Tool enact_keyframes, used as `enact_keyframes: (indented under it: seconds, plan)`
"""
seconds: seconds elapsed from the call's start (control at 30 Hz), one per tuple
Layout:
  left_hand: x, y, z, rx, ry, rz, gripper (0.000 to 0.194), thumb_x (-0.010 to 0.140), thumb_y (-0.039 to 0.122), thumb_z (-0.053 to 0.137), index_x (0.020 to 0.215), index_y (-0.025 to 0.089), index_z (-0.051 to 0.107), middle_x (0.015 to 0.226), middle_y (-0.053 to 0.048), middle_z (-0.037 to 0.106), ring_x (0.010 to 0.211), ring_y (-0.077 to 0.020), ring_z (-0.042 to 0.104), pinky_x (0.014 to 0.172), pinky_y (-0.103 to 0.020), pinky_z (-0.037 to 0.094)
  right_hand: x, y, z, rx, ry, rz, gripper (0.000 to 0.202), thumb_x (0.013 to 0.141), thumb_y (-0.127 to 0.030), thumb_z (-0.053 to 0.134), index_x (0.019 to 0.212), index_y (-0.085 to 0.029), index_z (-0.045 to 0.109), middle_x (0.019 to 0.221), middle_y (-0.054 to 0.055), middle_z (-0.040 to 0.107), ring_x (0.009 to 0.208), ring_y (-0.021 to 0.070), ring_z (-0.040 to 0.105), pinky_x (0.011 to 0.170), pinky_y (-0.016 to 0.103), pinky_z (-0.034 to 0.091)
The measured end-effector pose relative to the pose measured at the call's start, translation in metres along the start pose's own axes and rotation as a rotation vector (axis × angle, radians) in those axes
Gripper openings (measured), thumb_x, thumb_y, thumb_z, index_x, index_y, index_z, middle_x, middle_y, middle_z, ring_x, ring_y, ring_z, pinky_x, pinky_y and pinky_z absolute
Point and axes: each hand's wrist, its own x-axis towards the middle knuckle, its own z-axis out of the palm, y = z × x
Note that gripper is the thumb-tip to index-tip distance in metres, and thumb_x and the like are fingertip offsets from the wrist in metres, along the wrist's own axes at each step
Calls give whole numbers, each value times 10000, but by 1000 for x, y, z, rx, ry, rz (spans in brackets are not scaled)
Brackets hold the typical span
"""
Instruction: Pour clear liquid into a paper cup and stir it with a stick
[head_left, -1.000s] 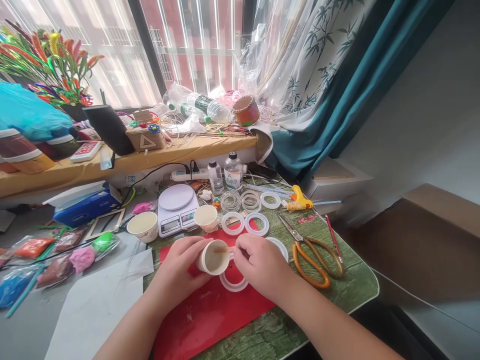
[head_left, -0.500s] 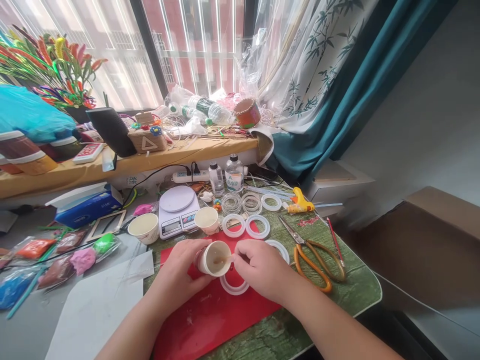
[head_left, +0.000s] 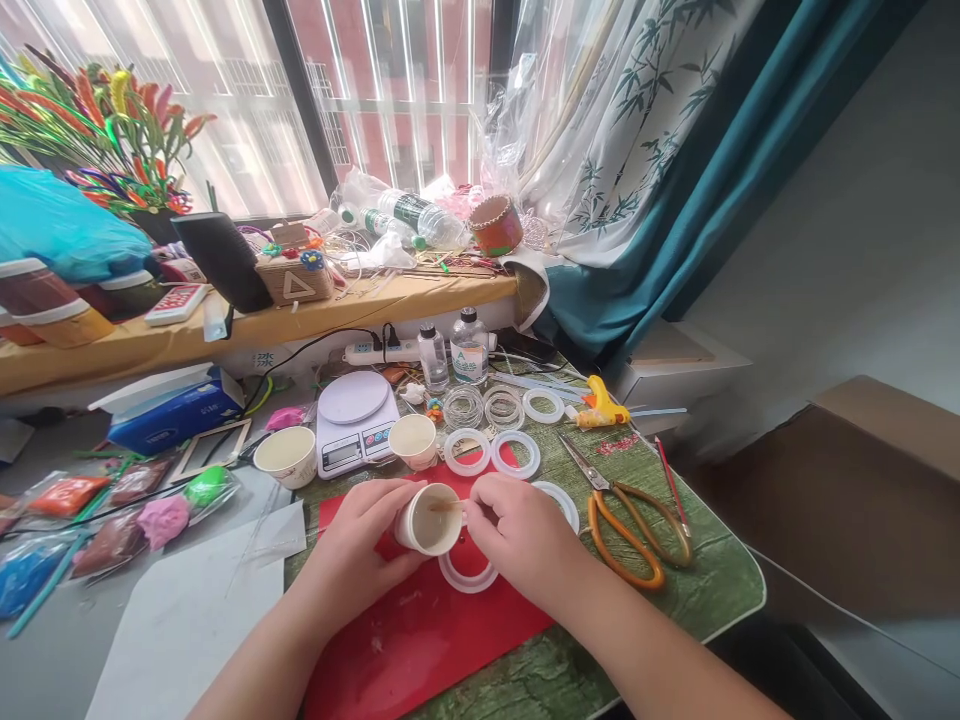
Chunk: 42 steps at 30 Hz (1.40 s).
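My left hand (head_left: pixel 367 535) is wrapped round a paper cup (head_left: pixel 430 533), which tilts toward me over the red sheet (head_left: pixel 390 640). Between the fingers of my right hand (head_left: pixel 517 535) is a thin wooden stick (head_left: pixel 445 506) that reaches into the cup. Some clear liquid seems to lie inside the cup. Just below it, a white ring mold (head_left: pixel 469 583) rests on the red sheet, and another ring mold (head_left: pixel 559 500) is partly hidden behind my right hand.
Behind are two paper cups (head_left: pixel 286 457) (head_left: pixel 412 441), a scale (head_left: pixel 355 410), several ring molds (head_left: pixel 515 455) and two bottles (head_left: pixel 469 350). Scissors (head_left: pixel 626 505), a red pencil (head_left: pixel 670 480) and a yellow glue gun (head_left: pixel 602 404) lie right. Bagged clay (head_left: pixel 163 520) and white paper (head_left: pixel 195 620) lie left.
The stick has shifted inside the cup, its visible part now higher and closer to level. Both hands keep their holds and have barely moved.
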Motion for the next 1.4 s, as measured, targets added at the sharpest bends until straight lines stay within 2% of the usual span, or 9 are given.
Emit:
enact_keyframes:
  seconds: [0.17,0.47,0.57,0.67,0.77,0.87,1.0,1.3,1.4]
  plan:
    - [0,0,-1,14,1,11,515,934,310,756,1432,361,631,1368,-68,730,1231,-309,703,1036,-435,589,1,1,-2,42,-3,9,316,980,-235,567,709,-230,405,681,-48,472,640,139,426,582,282,264]
    - [0,0,0,28,20,29,518,942,332,757,1442,375,628,1355,-53,737,1213,-296,714,1021,-414,591,0,1,-1,57,-8,16,348,981,-220,566,695,-230,366,660,-57,441,626,134,406,575,277,254]
    - [-1,-1,1,26,15,25,512,948,326,746,1444,367,629,1359,-66,734,1224,-304,707,1024,-423,589,-2,-1,0,8,40,-5,354,980,-208,561,692,-229,355,673,-52,435,635,136,397,584,284,245]
    - [-1,-1,1,21,19,24,500,945,325,748,1431,359,637,1359,-69,735,1224,-308,707,1022,-424,592,-3,-2,1,23,-3,-13,359,979,-212,563,692,-231,350,655,-58,409,614,132,377,570,289,230]
    - [-1,-1,1,22,20,27,517,942,335,759,1443,367,630,1364,-65,737,1225,-306,710,1027,-422,594,-3,-2,1,9,33,-12,360,973,-209,567,690,-232,345,657,-55,414,622,136,381,575,292,234]
    - [0,-1,-1,24,25,31,516,942,340,761,1441,366,635,1366,-67,742,1228,-307,715,1025,-418,599,-2,-2,1,27,-8,9,369,980,-217,560,688,-234,336,643,-58,408,609,135,379,566,289,235]
    - [0,0,-2,23,27,34,514,941,344,756,1443,360,644,1362,-78,750,1220,-316,725,1020,-423,605,-2,-2,2,-26,63,4,365,979,-213,561,688,-234,341,664,-47,433,628,142,394,578,294,239]
    - [0,3,-2,23,34,50,522,942,310,761,1444,372,632,1359,-55,744,1220,-294,719,1019,-403,607,-2,-6,-2,34,-21,24,363,975,-216,577,687,-233,356,645,-61,417,608,135,384,562,294,237]
    - [0,3,-3,29,23,40,522,939,315,759,1445,368,642,1362,-61,748,1219,-304,724,1015,-409,612,-2,-6,-1,-3,36,6,366,977,-209,573,688,-232,348,666,-54,429,630,139,392,576,295,242]
